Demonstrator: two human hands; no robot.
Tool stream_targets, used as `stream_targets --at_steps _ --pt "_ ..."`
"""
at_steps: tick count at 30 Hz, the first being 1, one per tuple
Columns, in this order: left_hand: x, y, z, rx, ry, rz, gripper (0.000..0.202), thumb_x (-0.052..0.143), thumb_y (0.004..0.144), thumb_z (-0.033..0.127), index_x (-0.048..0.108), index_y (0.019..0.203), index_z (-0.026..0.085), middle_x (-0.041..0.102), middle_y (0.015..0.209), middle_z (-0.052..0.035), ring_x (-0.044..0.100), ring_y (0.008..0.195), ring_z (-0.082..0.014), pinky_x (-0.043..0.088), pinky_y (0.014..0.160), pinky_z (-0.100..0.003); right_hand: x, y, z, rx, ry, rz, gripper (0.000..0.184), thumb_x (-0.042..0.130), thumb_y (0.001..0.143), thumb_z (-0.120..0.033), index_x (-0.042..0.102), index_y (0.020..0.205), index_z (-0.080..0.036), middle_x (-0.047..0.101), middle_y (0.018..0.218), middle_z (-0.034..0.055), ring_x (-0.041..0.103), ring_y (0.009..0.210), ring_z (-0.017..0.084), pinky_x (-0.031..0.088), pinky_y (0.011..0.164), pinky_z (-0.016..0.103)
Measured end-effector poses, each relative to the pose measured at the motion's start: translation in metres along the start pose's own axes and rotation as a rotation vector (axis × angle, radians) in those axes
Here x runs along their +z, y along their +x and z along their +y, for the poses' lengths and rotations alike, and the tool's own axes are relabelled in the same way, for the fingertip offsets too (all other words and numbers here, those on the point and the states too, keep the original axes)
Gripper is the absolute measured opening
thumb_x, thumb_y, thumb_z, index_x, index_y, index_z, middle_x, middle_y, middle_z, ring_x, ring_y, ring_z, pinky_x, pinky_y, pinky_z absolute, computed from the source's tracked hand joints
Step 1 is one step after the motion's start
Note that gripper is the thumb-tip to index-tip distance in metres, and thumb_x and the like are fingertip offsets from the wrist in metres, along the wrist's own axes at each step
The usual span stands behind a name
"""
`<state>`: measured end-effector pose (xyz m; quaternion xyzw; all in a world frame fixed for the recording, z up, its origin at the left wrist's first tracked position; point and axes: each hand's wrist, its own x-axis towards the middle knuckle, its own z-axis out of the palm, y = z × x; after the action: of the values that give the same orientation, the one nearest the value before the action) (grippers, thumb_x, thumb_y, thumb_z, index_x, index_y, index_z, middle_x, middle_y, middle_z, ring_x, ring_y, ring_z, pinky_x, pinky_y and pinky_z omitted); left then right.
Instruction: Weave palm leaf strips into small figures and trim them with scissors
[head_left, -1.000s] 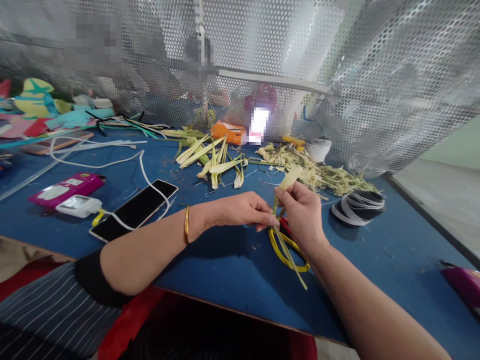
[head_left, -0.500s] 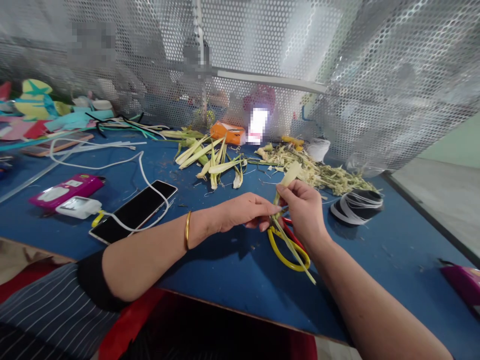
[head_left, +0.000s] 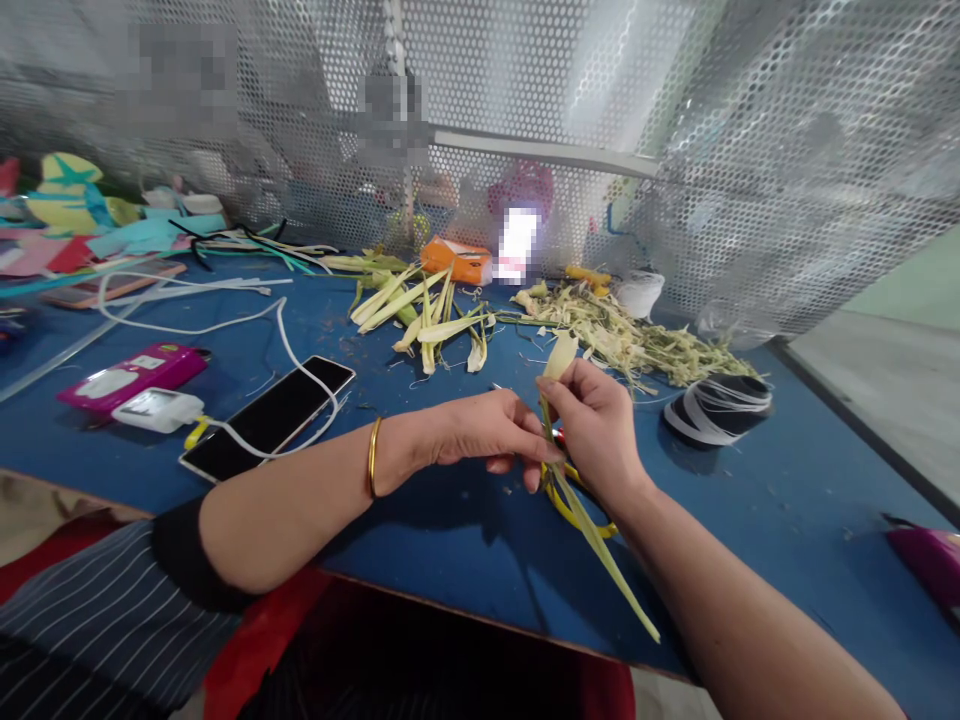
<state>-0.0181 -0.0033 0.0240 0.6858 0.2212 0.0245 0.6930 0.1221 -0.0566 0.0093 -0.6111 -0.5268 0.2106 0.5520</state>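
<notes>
My right hand point(head_left: 600, 430) is closed on a long pale green leaf strip point(head_left: 611, 575); the strip's broad top sticks up above my fingers and its thin tail runs down past the table's front edge. My left hand point(head_left: 491, 432) pinches the same strip just beside the right hand, a gold bangle on its wrist. Yellow-handled scissors point(head_left: 574, 505) lie on the blue table point(head_left: 450, 540) directly under both hands.
A pile of cut leaf pieces point(head_left: 427, 315) and a heap of shredded trimmings point(head_left: 637, 340) lie behind my hands. A spool of white cord point(head_left: 716, 408) sits to the right. A phone point(head_left: 270, 415) on a white cable, a pink case point(head_left: 131, 372) and a perforated metal screen point(head_left: 675, 150) are nearby.
The strip's tail has swung further down and to the right, now reaching past the table edge. Both hands have shifted slightly left and kept their grip.
</notes>
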Motion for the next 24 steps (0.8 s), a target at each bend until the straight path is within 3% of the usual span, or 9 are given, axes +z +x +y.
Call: stream_targets --at_steps 6,10,13,17,24 --pt "0.003 0.000 0.001 0.020 0.017 0.049 0.027 0.068 0.078 0.036 0.066 0.062 0.014 0.067 0.062 -0.0019 0.039 0.040 -0.0043 0.029 0.044 -0.022 -0.002 0.003 0.002 0.024 0.014 0.027 0.027 0.062 0.079 -0.031 0.048 0.059 -0.020 0.046 0.052 -0.0064 0.039 0.051 0.010 0.032 0.051 0.025" --pt "0.005 0.000 0.004 0.064 -0.029 0.089 0.039 0.059 0.083 0.047 0.069 0.066 0.013 0.069 0.067 -0.0050 0.039 0.042 -0.0052 0.027 0.044 -0.024 -0.007 0.008 0.000 0.064 0.091 0.052 0.029 0.064 0.078 -0.034 0.049 0.058 -0.020 0.047 0.050 -0.0062 0.039 0.046 0.009 0.032 0.048 0.024" --pt "0.009 0.000 0.007 0.074 -0.037 0.158 0.043 0.056 0.085 0.050 0.071 0.070 0.012 0.062 0.056 -0.0025 0.038 0.043 -0.0063 0.025 0.045 -0.024 -0.008 0.009 -0.001 0.072 0.130 0.044 0.030 0.065 0.078 -0.034 0.049 0.057 -0.020 0.047 0.049 -0.0063 0.039 0.045 0.009 0.032 0.047 0.024" --pt "0.014 -0.001 0.007 0.059 0.003 0.228 0.029 0.066 0.077 0.041 0.071 0.069 0.013 0.050 0.047 0.0030 0.039 0.045 -0.0072 0.026 0.045 -0.023 -0.007 0.007 -0.001 0.032 0.130 0.016 0.028 0.064 0.078 -0.031 0.048 0.058 -0.020 0.049 0.050 -0.0058 0.042 0.048 0.010 0.034 0.051 0.024" --pt "0.011 -0.001 0.001 0.055 0.153 0.133 0.037 0.071 0.073 0.043 0.058 0.053 0.015 0.049 0.045 0.0031 0.037 0.041 -0.0064 0.026 0.043 -0.022 -0.003 -0.001 -0.005 -0.029 0.005 0.028 0.022 0.059 0.080 -0.026 0.049 0.062 -0.021 0.046 0.053 -0.0062 0.040 0.052 0.010 0.031 0.052 0.025"
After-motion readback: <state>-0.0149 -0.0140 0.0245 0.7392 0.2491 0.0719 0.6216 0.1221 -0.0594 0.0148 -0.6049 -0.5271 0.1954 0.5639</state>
